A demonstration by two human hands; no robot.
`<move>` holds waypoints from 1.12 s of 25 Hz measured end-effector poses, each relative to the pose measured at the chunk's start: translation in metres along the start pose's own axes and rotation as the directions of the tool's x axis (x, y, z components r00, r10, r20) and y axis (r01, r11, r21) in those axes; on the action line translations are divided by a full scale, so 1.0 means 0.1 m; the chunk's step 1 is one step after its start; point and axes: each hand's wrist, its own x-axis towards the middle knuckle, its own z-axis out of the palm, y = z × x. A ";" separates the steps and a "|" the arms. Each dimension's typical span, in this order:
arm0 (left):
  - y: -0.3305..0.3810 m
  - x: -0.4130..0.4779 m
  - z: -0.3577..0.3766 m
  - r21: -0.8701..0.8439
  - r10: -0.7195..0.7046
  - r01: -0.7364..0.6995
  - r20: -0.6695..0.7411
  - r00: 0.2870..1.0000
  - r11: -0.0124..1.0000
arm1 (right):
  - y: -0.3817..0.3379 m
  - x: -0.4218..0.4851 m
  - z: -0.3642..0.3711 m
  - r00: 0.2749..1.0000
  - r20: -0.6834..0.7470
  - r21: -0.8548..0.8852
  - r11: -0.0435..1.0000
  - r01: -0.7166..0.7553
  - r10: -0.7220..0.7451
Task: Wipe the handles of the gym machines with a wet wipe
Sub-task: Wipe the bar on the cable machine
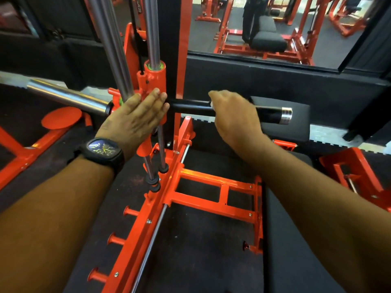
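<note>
A black handle [190,106] with a silver end cap [286,115] sticks out to the right from an orange sliding carriage [153,79] on chrome guide rods. My right hand [234,117] is curled over the middle of the handle, and a bit of white wet wipe [212,105] shows under its fingers. My left hand [139,115], with a black watch on the wrist, lies flat with straight fingers against the orange carriage just left of the handle. Most of the wipe is hidden by my right hand.
A chrome bar sleeve [67,97] juts out to the left. The orange machine frame [211,195] with pegs spans the black floor below. A black padded seat [296,121] sits behind the handle. A mirror [264,28] shows more orange machines and a person's legs.
</note>
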 end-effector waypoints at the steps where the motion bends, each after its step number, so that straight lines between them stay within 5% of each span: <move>1: 0.00 0.00 -0.01 -0.015 0.002 -0.002 -0.006 1.000 1.000 | -0.02 0.04 -0.01 1.000 -0.002 0.037 0.999 -0.016 0.016; 5: 0.04 0.01 0.10 0.001 0.023 -0.023 -0.133 0.991 1.000 | -0.21 -0.09 0.02 0.977 0.027 0.132 0.969 0.208 -0.214; 9: 0.04 -0.01 0.05 -0.014 -0.001 -0.001 -0.106 0.994 1.000 | -0.20 0.20 0.06 0.997 0.040 0.031 0.998 0.063 -0.064; 14: 0.04 -0.01 0.07 -0.044 0.018 -0.023 -0.125 0.992 0.999 | -0.27 -0.13 0.20 0.995 0.025 -0.131 0.987 0.098 -0.096; 18: 0.05 0.03 0.11 -0.057 -0.010 0.002 -0.154 0.988 0.998 | -0.41 0.07 0.18 0.999 -0.037 -0.083 0.997 0.002 -0.005; 21: 0.07 0.03 0.11 -0.037 -0.001 -0.006 -0.191 0.982 0.999 | -0.60 0.31 0.19 0.996 0.074 0.053 0.998 0.047 -0.051; 25: 0.08 0.01 0.13 -0.041 0.004 -0.013 -0.213 0.977 0.999 | -0.60 0.36 0.22 0.982 0.120 0.024 0.989 0.147 -0.149; 28: 0.05 0.01 0.07 -0.062 -0.012 -0.001 -0.207 0.978 0.998 | -0.62 0.48 0.16 0.982 0.180 0.055 0.997 0.046 -0.055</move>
